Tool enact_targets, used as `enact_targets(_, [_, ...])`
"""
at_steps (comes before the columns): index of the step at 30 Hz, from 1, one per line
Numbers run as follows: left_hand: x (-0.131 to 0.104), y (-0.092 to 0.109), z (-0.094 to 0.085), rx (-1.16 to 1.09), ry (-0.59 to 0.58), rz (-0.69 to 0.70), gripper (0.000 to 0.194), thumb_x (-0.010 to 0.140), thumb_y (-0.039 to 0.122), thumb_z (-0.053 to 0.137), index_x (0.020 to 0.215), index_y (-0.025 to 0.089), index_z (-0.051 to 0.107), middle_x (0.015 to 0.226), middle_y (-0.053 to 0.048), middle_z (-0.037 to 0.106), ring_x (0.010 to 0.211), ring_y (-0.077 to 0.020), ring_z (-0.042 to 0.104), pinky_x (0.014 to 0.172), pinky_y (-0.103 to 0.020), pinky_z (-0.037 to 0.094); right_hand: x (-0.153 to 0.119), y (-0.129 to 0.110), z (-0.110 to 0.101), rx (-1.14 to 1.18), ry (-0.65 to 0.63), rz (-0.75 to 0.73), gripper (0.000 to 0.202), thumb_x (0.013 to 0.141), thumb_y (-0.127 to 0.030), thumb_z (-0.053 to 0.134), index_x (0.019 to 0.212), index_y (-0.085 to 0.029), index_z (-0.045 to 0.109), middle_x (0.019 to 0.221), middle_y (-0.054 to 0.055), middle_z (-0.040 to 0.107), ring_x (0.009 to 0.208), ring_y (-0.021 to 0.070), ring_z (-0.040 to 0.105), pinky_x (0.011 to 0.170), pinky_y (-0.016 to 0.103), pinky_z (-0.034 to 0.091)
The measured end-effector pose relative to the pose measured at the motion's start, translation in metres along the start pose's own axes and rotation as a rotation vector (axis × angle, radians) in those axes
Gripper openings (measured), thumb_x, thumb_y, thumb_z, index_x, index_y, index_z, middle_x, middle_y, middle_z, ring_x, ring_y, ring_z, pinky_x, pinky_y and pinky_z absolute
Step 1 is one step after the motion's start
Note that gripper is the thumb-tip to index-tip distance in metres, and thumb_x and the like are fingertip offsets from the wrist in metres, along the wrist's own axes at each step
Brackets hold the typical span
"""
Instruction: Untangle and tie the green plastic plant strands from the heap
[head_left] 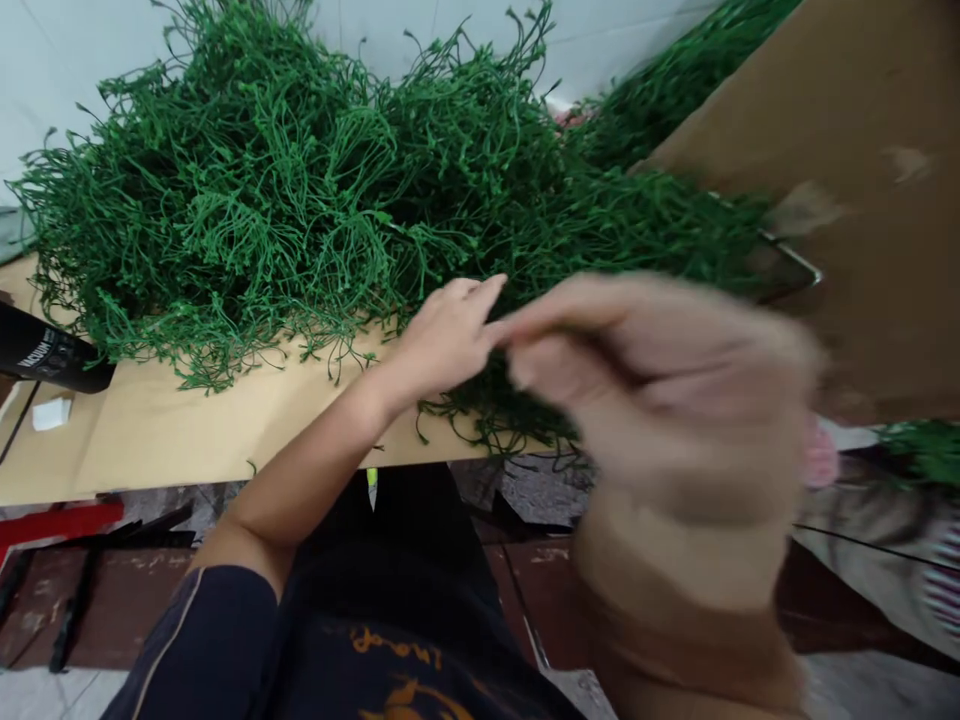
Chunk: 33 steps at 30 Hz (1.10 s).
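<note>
A big heap of thin green plastic-looking plant stems (292, 190) with small budded tips spreads over the cardboard-covered surface. My left hand (450, 335) is at the front edge of the heap, back upward, its fingers partly curled and pointing right. What it may hold is hidden. Close to the camera, my right hand (675, 390) is blurred. Its fingers are bent, and the thumb lies near the index finger; nothing can be made out between them. In the picture its index fingertip overlaps the left hand; whether they touch, I cannot tell.
A black bottle (52, 350) lies at the left beside a small white piece (52, 414). Flat cardboard (225, 425) covers the surface. At the right rises a large cardboard panel (847, 180), with a metal bar (795, 258) near its edge. A white wall stands behind.
</note>
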<state>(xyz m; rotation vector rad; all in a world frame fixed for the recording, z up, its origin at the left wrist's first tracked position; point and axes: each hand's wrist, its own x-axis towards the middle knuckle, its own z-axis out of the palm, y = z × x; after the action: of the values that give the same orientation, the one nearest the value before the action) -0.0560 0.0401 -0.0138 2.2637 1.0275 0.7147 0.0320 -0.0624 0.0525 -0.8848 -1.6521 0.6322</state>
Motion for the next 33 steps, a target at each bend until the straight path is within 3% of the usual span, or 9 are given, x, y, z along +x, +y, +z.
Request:
enact_targets(4, [-0.031,-0.039,-0.049,-0.011,0.077,-0.12,0.026,0.082,0.017,0.045,0.1,0.013,0.065,0.107,-0.008,0.065,0.102,-0.0178,0.058,0.094,-0.034,0.043,-0.037,0.019,0.063,-0.123,-0.649,-0.05,0.012,0.083,-0.015,0.051,0.084,-0.014,0.063,0.076,0.005,0.061,0.073,0.0123,0.056,0.068,0.025,0.047])
enact_targets(6, [-0.055,-0.053,-0.075,-0.061,0.137,-0.236,0.027,0.083,0.022,0.045,0.097,0.012,0.065,0.099,-0.008,0.068,0.093,-0.016,0.061,0.088,-0.031,0.047,-0.052,0.027,0.103,-0.221,-0.835,-0.099,0.018,0.08,-0.014,0.052,0.094,-0.008,0.062,0.087,0.011,0.061,0.08,0.0173,0.057,0.072,0.029,0.048])
enact_targets(8, [-0.078,-0.062,-0.095,-0.079,0.172,-0.314,0.028,0.083,0.025,0.045,0.097,0.012,0.066,0.096,-0.008,0.069,0.087,-0.0147,0.062,0.082,-0.028,0.048,-0.058,0.03,0.132,-0.249,-0.898,-0.214,0.03,0.075,-0.011,0.054,0.104,-0.006,0.058,0.1,0.015,0.059,0.089,0.0207,0.055,0.077,0.031,0.047])
enact_targets(11, [-0.103,-0.068,-0.11,-0.046,0.206,-0.37,0.029,0.081,0.029,0.047,0.097,0.013,0.066,0.097,-0.008,0.068,0.085,-0.0151,0.061,0.08,-0.029,0.048,-0.043,0.027,0.14,-0.26,-0.8,-0.25,0.021,0.08,-0.014,0.047,0.097,-0.008,0.059,0.097,0.012,0.059,0.09,0.0203,0.054,0.078,0.032,0.045])
enact_targets(16, [-0.113,-0.075,-0.102,-0.012,0.224,-0.333,0.028,0.081,0.028,0.047,0.096,0.015,0.066,0.098,-0.008,0.067,0.089,-0.0166,0.06,0.083,-0.032,0.048,0.018,0.052,0.103,-0.63,-0.279,0.192,0.024,0.086,-0.031,0.046,0.094,-0.01,0.054,0.094,0.012,0.058,0.086,0.0216,0.053,0.076,0.036,0.042])
enact_targets(21, [-0.091,-0.087,-0.077,-0.009,0.299,-0.275,0.028,0.08,0.023,0.048,0.101,0.015,0.064,0.103,-0.008,0.064,0.092,-0.0153,0.059,0.084,-0.031,0.047,0.041,0.1,0.102,-0.821,-0.26,0.368,0.028,0.077,-0.025,0.057,0.101,-0.01,0.054,0.101,0.015,0.057,0.083,0.022,0.056,0.072,0.034,0.041])
enact_targets(27, [-0.06,-0.095,-0.063,-0.255,0.495,-0.443,0.027,0.079,0.019,0.052,0.103,0.011,0.059,0.106,-0.009,0.063,0.086,-0.0116,0.058,0.083,-0.027,0.047,0.034,0.123,0.098,-0.405,-0.161,0.282,0.005,0.076,-0.016,0.051,0.08,-0.016,0.054,0.071,0.0,0.054,0.066,0.0114,0.048,0.065,0.026,0.038])
enact_targets(31, [-0.06,-0.084,-0.063,-0.616,0.314,-0.478,0.029,0.086,0.032,0.041,0.095,0.015,0.062,0.091,-0.006,0.067,0.066,-0.0086,0.057,0.061,-0.023,0.047,0.035,0.126,0.087,-0.082,-0.097,0.243,0.004,0.073,-0.014,0.05,0.075,-0.016,0.051,0.064,-0.003,0.046,0.061,0.0084,0.043,0.06,0.024,0.036])
enact_targets(33, [-0.064,-0.08,-0.065,-0.743,0.205,-0.497,0.026,0.085,0.029,0.042,0.094,0.016,0.063,0.086,-0.005,0.067,0.057,-0.0068,0.053,0.052,-0.021,0.044,0.037,0.127,0.085,0.022,-0.068,0.243,0.005,0.072,-0.013,0.049,0.075,-0.017,0.05,0.063,-0.003,0.045,0.059,0.0076,0.042,0.059,0.024,0.036])
